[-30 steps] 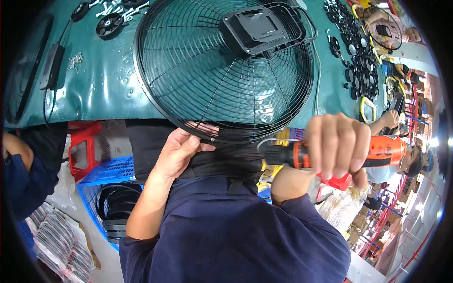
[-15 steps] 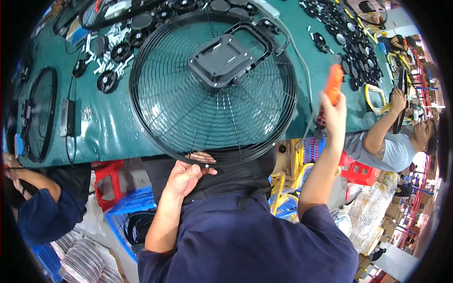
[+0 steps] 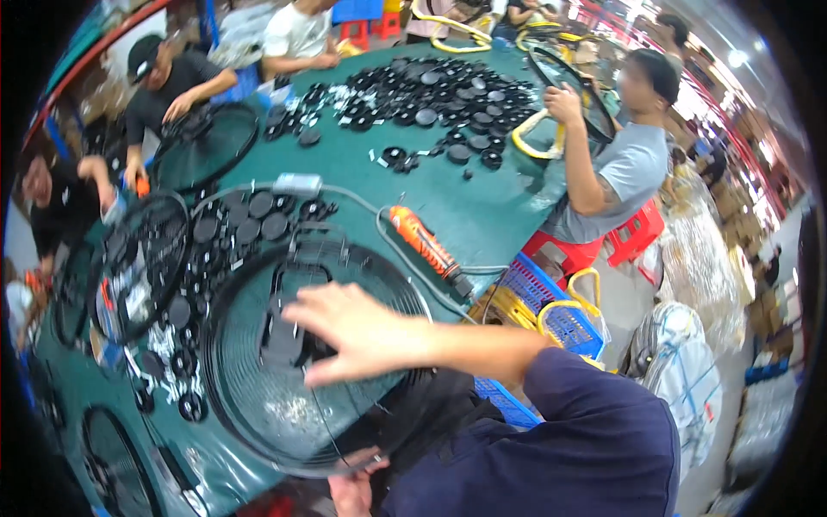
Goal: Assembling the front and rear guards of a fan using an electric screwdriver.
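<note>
While, in the head view, the left hand (image 3: 351, 488) is gripping the fan (image 3: 281, 345) by its five-o'clock rim, the right hand (image 3: 357, 332) is spreading wide over its middle. That fan is lying on the green table (image 3: 478, 194), an orange screwdriver (image 3: 422, 242) resting toward its two o'clock.

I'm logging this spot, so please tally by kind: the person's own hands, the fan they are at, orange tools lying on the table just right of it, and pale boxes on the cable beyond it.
Own hands (left hand, right hand): 2
Fan: 1
Orange tool: 1
Pale box: 1
Total: 5
</note>
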`<move>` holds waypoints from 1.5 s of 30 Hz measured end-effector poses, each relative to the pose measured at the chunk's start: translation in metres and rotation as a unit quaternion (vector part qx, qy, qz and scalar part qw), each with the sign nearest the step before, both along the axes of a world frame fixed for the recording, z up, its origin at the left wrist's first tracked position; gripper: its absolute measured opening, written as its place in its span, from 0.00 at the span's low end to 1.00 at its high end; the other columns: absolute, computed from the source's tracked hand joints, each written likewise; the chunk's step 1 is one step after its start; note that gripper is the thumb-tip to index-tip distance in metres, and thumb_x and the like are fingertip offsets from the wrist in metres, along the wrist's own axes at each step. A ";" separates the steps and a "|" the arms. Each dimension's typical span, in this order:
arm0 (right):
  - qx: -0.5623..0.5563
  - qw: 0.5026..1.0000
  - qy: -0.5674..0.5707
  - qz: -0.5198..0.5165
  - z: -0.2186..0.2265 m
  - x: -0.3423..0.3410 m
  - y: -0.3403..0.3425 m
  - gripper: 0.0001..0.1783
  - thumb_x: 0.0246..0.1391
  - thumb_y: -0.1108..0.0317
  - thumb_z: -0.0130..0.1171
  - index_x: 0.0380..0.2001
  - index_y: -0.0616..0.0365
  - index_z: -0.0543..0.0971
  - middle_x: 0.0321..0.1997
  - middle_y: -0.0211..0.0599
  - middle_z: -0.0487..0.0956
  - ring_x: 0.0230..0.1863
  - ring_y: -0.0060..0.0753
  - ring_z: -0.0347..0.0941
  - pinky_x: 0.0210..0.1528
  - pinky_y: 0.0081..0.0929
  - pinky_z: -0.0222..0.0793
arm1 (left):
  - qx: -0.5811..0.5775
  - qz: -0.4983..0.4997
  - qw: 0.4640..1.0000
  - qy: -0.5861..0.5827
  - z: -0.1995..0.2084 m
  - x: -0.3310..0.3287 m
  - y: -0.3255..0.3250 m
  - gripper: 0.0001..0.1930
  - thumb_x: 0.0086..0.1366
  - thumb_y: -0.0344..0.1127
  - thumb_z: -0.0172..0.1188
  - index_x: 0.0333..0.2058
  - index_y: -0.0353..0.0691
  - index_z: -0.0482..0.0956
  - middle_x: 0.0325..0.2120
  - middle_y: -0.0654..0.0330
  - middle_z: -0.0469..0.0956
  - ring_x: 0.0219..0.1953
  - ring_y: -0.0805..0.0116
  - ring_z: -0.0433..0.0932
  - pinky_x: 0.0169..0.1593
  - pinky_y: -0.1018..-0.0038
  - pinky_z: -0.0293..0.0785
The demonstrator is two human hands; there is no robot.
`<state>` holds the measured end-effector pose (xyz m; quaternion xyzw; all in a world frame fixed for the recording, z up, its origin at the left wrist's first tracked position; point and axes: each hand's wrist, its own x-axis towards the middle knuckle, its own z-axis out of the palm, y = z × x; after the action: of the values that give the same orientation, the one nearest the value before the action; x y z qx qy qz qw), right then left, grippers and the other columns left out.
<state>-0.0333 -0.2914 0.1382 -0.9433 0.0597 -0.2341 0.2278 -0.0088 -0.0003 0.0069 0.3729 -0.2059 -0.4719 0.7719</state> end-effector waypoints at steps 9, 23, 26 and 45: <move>-0.072 0.994 0.079 -0.024 -0.013 0.021 0.069 0.59 0.28 0.42 0.78 0.63 0.58 0.68 0.56 0.61 0.68 0.56 0.56 0.68 0.51 0.47 0.63 | 0.028 -0.232 0.948 -0.216 -0.050 0.047 0.038 0.33 0.64 0.30 0.64 0.67 0.50 0.63 0.62 0.54 0.69 0.58 0.63 0.74 0.57 0.68 0.76; -0.030 0.999 -0.029 0.022 0.123 -0.019 -0.033 0.50 0.31 0.44 0.74 0.59 0.55 0.71 0.58 0.51 0.71 0.59 0.54 0.68 0.57 0.47 0.65 | 0.240 -0.022 0.903 -0.356 0.058 0.037 0.004 0.15 0.66 0.30 0.61 0.51 0.36 0.79 0.36 0.55 0.83 0.36 0.65 0.80 0.38 0.69 0.78; -0.022 0.993 -0.075 -0.093 0.119 -0.026 -0.107 0.49 0.32 0.45 0.76 0.58 0.58 0.73 0.56 0.50 0.76 0.59 0.51 0.72 0.64 0.42 0.66 | 0.297 0.161 0.799 -0.498 0.072 0.046 -0.054 0.11 0.66 0.34 0.63 0.43 0.32 0.82 0.33 0.49 0.83 0.33 0.60 0.80 0.40 0.65 0.76; -0.002 0.811 0.091 -0.578 -0.016 -0.025 -0.440 0.54 0.36 0.36 0.74 0.67 0.41 0.67 0.64 0.49 0.65 0.67 0.55 0.61 0.65 0.58 0.57 | 0.441 0.166 0.637 -0.610 0.047 0.043 -0.123 0.14 0.67 0.45 0.56 0.33 0.40 0.80 0.31 0.47 0.80 0.36 0.42 0.78 0.41 0.51 0.75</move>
<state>-0.0579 -0.7316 0.1218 -0.7522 0.6140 -0.2354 0.0422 0.0346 -0.1236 0.0544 0.9001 -0.3317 -0.0359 0.2804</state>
